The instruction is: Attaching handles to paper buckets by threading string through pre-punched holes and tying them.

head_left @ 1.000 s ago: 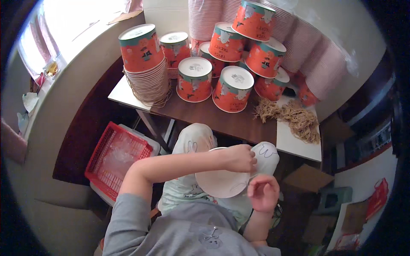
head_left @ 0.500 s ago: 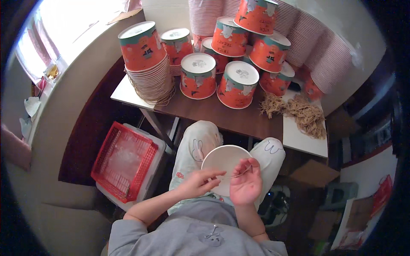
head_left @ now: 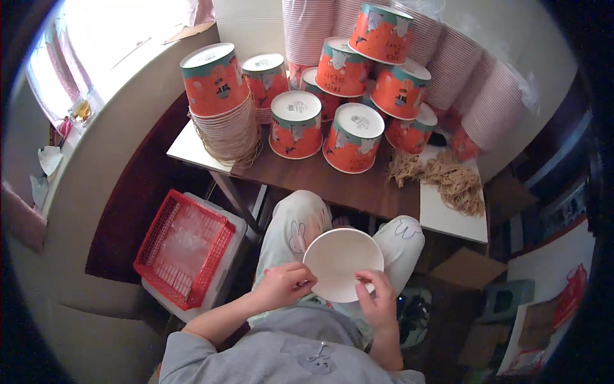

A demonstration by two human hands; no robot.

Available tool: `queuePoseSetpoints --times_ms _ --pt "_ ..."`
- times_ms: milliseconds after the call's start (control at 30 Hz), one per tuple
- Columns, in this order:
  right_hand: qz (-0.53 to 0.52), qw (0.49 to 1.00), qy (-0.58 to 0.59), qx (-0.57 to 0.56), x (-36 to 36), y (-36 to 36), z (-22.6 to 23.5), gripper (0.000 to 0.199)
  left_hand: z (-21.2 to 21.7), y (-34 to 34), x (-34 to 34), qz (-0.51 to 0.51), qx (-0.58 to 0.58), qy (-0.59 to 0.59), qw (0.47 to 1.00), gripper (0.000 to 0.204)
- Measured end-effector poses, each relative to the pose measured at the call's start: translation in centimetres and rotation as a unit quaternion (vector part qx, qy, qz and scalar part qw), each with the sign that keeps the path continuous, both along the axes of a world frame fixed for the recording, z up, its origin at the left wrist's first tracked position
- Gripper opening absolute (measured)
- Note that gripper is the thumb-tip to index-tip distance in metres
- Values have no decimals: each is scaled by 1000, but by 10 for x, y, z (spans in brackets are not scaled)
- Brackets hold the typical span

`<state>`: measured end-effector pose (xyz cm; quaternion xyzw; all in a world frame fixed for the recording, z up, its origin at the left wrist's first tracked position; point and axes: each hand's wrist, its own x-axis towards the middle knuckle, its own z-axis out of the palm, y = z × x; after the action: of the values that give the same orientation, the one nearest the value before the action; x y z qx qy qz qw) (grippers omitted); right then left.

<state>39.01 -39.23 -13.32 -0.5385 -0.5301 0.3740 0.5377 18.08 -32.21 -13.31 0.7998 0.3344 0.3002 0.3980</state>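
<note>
Has at far left a curtain (head_left: 56,64), pale with pink, beside a bright window (head_left: 128,25). Farther right and lower, has a red basket (head_left: 148,246) set on a pale bin (head_left: 236,242). Right of that, on the left end of the table (head_left: 304,179), has a stack (head_left: 224,121) of nested tubs, upside down, orange on top, with cords (head_left: 246,153) hanging down its side. At the middle, pinches a thin string (head_left: 336,279) with the left hand (head_left: 286,283), thumb and fingertips pressed together just beside the left rim of the white tub (head_left: 342,253). Has that tub on the pale trousers (head_left: 276,240), mouth facing up, with the string running faint and nearly straight across the near part of its mouth. Pinches the string with the right hand (head_left: 378,299) too, thumb and forefinger close together over the right part of the mouth; cannot tell where the string ends, too thin to follow. Farther back, has orange tubs (head_left: 355,147) upside down on the table, some piled in tiers, and to their right tall pale stacks (head_left: 494,109). On the white right end of the table, has a tangled heap of twine (head_left: 453,182). Low at right, has cardboard (head_left: 470,269), a grey-green stool (head_left: 510,297) and a red bag (head_left: 568,302)
</note>
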Motion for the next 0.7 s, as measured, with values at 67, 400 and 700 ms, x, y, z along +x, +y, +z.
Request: queuePoseSetpoints --times_ms 67,400,700 --pt "0 942 -299 -149 1 -10 13 20 -1 0 -3 -4 60 33 998 10" --pt "118 988 -96 -24 -52 27 -29 22 -3 -1 -8 -3 234 138 962 13" --pt "71 990 -103 -70 -56 46 -38 12 -13 11 -10 54 171 135 975 14"
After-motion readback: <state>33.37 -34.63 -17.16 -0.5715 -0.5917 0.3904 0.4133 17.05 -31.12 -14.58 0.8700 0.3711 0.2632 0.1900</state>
